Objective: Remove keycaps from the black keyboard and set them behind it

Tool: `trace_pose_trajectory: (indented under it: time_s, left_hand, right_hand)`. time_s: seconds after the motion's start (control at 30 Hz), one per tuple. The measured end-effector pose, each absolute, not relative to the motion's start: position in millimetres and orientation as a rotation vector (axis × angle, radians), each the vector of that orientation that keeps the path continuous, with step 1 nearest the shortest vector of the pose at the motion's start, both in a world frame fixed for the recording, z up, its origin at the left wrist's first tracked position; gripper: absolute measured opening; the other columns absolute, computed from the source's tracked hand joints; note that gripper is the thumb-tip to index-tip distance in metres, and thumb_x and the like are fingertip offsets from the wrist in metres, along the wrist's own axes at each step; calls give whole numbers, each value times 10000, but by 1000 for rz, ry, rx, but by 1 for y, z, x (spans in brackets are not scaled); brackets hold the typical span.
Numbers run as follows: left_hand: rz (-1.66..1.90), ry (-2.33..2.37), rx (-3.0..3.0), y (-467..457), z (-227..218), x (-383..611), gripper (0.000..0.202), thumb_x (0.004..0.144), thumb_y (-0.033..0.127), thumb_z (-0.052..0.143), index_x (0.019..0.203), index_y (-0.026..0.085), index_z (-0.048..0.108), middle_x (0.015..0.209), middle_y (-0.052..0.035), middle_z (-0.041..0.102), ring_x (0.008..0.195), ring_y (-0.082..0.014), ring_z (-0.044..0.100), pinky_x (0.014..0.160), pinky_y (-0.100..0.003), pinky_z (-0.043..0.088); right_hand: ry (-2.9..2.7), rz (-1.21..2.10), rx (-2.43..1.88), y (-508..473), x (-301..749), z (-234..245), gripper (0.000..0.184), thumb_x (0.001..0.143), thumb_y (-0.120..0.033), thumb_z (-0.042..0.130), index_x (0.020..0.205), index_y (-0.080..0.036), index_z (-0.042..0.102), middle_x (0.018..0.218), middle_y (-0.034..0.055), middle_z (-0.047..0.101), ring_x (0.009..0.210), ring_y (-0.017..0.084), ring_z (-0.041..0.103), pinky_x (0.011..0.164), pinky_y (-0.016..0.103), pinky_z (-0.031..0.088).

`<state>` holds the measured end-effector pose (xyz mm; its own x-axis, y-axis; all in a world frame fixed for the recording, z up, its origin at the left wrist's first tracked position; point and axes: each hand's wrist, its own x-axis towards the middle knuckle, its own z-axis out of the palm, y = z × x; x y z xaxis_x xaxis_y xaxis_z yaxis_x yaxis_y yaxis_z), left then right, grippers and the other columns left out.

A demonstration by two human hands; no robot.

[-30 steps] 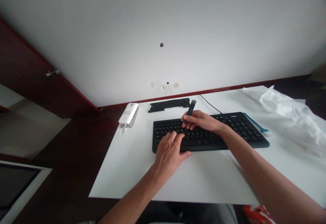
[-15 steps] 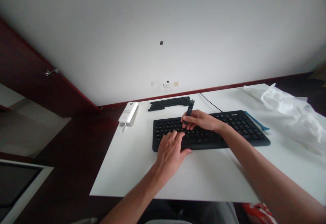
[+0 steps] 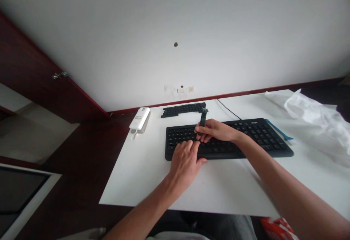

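Observation:
A black keyboard (image 3: 262, 134) lies across the white table. Between the thumb and fingers of my right hand (image 3: 214, 130), a slim black tool (image 3: 203, 118) is held nearly upright over the middle of the keys; its exact kind is unclear. My left hand (image 3: 186, 158) rests palm down with its fingertips on the keyboard's lower left part and its thumb stretched out along the front edge. The tool's lower end is hidden by my fingers. Behind the keyboard lie rows of loose black keycaps (image 3: 183, 109).
A white power bank (image 3: 140, 118) with a short cable sits at the table's left. Beside the keyboard's right end is a blue strip-like tool (image 3: 279, 130), and a crumpled white plastic bag (image 3: 311, 110) lies farther right. The keyboard's cable (image 3: 228, 109) runs toward the wall.
The view has shifted slightly. The black tool has turned a little in my right hand, showing a broader, smoother face. My left hand stays in place on the keyboard.

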<state>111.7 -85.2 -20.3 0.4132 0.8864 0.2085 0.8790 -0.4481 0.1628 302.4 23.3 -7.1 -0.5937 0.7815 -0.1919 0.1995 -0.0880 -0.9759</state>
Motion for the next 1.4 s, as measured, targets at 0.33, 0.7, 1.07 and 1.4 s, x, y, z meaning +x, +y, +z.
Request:
trace_pose_trajectory:
  time_s: [0.33,0.7,1.07,1.4]
  left_hand:
    - [384,1670,2675,-112,-27,111,518,946,315,656,1434,197,529,1007,-59,645,956,-250,594,872,-436,517]
    - [438,1693,2625,-114,-30,112,561,938,309,620,1464,153,501,1005,-72,641,957,-261,588,885,-452,516]
    - [413,1681,2624,-112,-28,114,569,943,313,600,1479,159,488,1016,-76,648,954,-263,585,887,-451,511]
    - [411,1685,2633,-112,-28,113,570,937,320,615,1473,168,495,1018,-76,648,950,-259,591,878,-439,510]
  right_hand:
    - [-1969,1577,-960,15,301,2,481,909,-629,644,1019,-165,705,901,89,771,769,201,718,698,328,591]
    - [-2328,1156,-977,-2,297,29,321,961,-507,608,946,-211,732,738,24,712,665,186,635,590,289,455]
    - [-2270,1420,-817,7,307,25,355,954,-528,613,998,-197,735,860,39,740,807,214,658,708,311,501]
    - [-2196,1634,-721,13,321,23,327,950,-483,640,1078,-191,714,1044,75,736,974,232,667,849,344,532]
